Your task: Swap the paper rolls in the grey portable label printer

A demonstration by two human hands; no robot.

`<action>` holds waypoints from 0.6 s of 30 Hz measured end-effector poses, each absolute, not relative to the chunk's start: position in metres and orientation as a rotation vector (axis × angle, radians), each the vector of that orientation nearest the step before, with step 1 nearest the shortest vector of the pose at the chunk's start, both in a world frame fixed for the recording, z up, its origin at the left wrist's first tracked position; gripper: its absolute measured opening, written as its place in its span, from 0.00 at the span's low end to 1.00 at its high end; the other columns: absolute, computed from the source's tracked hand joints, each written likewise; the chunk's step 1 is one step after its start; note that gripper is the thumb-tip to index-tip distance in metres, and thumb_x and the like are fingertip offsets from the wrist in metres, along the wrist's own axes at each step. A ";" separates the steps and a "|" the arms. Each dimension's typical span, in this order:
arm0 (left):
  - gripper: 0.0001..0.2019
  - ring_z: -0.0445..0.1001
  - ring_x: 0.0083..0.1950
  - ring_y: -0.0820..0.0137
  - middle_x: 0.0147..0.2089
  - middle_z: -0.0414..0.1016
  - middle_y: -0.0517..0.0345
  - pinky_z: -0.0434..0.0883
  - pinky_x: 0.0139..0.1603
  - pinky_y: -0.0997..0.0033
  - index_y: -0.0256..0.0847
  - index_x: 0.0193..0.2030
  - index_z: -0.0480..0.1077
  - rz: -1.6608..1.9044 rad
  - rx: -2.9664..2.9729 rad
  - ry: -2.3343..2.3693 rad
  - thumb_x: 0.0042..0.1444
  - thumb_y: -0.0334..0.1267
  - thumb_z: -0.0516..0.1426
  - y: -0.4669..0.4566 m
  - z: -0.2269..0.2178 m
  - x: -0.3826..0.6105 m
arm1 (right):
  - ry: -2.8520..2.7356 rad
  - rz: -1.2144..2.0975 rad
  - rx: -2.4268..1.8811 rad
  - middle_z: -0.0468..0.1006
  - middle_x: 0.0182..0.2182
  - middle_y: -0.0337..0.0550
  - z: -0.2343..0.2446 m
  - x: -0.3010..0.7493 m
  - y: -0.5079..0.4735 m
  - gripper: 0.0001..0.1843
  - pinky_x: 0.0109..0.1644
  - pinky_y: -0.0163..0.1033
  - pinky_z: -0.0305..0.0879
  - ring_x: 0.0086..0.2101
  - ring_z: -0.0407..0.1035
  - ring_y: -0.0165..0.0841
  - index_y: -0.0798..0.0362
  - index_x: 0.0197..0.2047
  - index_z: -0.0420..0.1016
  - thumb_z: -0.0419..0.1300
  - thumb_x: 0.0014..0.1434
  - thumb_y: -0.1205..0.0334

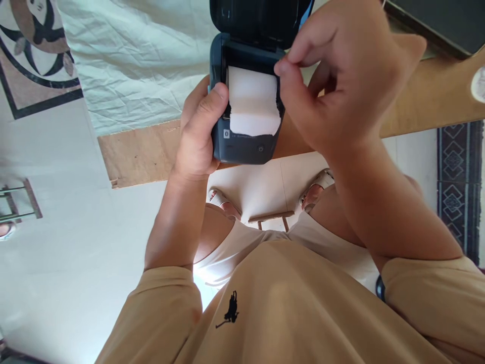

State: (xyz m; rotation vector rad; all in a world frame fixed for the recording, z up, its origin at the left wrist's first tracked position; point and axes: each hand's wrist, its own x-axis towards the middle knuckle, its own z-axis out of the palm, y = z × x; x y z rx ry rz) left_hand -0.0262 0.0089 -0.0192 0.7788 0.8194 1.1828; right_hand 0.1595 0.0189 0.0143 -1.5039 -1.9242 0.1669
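Note:
My left hand (200,129) grips a small dark portable printer (246,150) by its left side, with the thumb on the front edge. The printer's black lid (257,23) is swung up and back. A white paper roll (253,86) sits in the compartment, its torn-edged end lying over the front lip above the power button. At the compartment's upper right corner is my right hand (337,76), thumb and index finger pinched together by the printer's rim. What the pinch holds, if anything, is hidden.
Below the printer runs the front edge of a wooden table (140,154), partly covered by a pale green cloth (144,60). A black flat object (435,23) lies at the upper right. My legs and a small wooden stool (271,217) are underneath. A panda-patterned mat (36,55) is at the upper left.

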 end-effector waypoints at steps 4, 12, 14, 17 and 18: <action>0.25 0.75 0.44 0.57 0.40 0.75 0.49 0.64 0.37 0.60 0.47 0.40 0.78 1.238 1.060 0.843 0.60 0.68 0.58 0.013 -0.027 -0.025 | -2.173 0.275 -1.830 0.78 0.44 0.36 0.038 0.152 0.014 0.18 0.59 0.49 0.67 0.44 0.75 0.35 0.45 0.53 0.75 0.50 0.65 0.58; 0.28 0.66 0.27 0.66 0.29 0.63 0.53 0.57 0.27 0.64 0.47 0.35 0.74 1.166 1.134 0.802 0.63 0.70 0.52 0.013 -0.032 -0.028 | -2.505 0.406 -1.882 0.77 0.54 0.37 0.053 0.152 0.016 0.33 0.49 0.50 0.69 0.51 0.74 0.47 0.35 0.66 0.65 0.63 0.57 0.57; 0.26 0.69 0.27 0.66 0.30 0.67 0.53 0.59 0.26 0.65 0.46 0.36 0.76 1.167 1.131 0.795 0.60 0.69 0.57 0.011 -0.027 -0.029 | -2.451 0.454 -1.775 0.78 0.53 0.33 0.051 0.158 0.017 0.32 0.46 0.43 0.65 0.44 0.73 0.37 0.35 0.64 0.68 0.62 0.57 0.59; 0.23 0.84 0.41 0.61 0.41 0.77 0.55 0.70 0.34 0.69 0.44 0.52 0.79 1.163 0.963 0.768 0.74 0.52 0.46 0.009 -0.021 -0.030 | -2.303 0.516 -1.500 0.79 0.47 0.31 0.044 0.169 0.017 0.28 0.42 0.35 0.60 0.33 0.65 0.22 0.41 0.60 0.73 0.63 0.54 0.57; 0.27 0.83 0.57 0.57 0.46 0.76 0.57 0.71 0.45 0.65 0.41 0.57 0.77 1.100 0.880 0.789 0.77 0.42 0.37 0.008 -0.020 -0.029 | -2.241 0.564 -1.363 0.78 0.46 0.32 0.041 0.173 0.017 0.26 0.42 0.33 0.61 0.33 0.65 0.20 0.44 0.58 0.75 0.63 0.54 0.56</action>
